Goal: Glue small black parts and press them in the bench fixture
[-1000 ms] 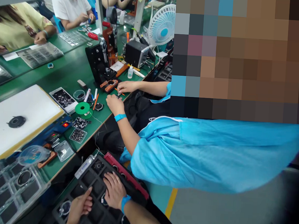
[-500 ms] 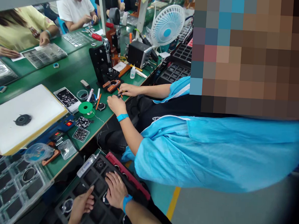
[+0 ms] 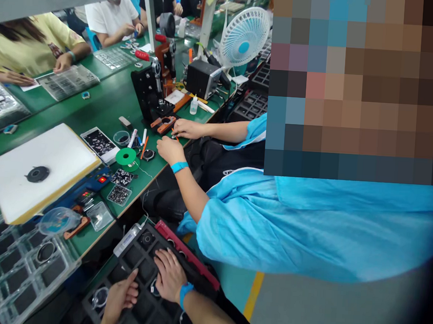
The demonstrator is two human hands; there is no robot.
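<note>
A black compartment tray (image 3: 145, 306) lies low in front of me, with round watch parts in some of its pockets. My right hand (image 3: 170, 275) rests over it with fingers stretched out, partly covering a round part (image 3: 154, 286). To its left, my left hand (image 3: 122, 293) hovers at the tray with loosely bent fingers and nothing visible in them. Beside that hand, a clear-faced watch part (image 3: 100, 297) sits in a pocket. A dark round part (image 3: 147, 239) occupies a pocket near the tray's far end.
A co-worker in a blue jacket (image 3: 271, 224) works at the green bench (image 3: 110, 101), hands near an orange fixture (image 3: 163, 124). A white pad (image 3: 66, 157) bears a black disc (image 3: 38, 173). A clear tray (image 3: 15, 267) stands at left; a red tray edge (image 3: 188, 255) borders mine.
The whole view has shifted slightly, so things appear a little further right. My hands keep the same pose over the tray.
</note>
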